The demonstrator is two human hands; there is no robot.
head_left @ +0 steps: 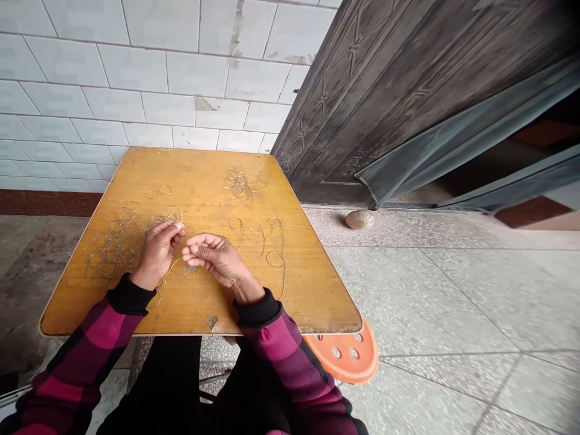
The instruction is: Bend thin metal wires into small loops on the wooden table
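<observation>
My left hand (157, 251) and my right hand (216, 257) meet over the middle of a small wooden table (203, 302). Both have their fingers curled in a pinch on a thin wire loop (174, 266) that hangs between them. Left of my left hand lies a spread of several thin wire rings (115, 241). Another tangle of wire rings (240, 183) lies at the table's far side. A few single loops (275, 260) lie to the right of my right hand.
A white tiled wall runs behind the table. A dark metal door (408, 90) stands open at the right. An orange plastic stool (347, 356) sits beside the table's near right corner. A small round object (359, 219) lies on the floor by the door.
</observation>
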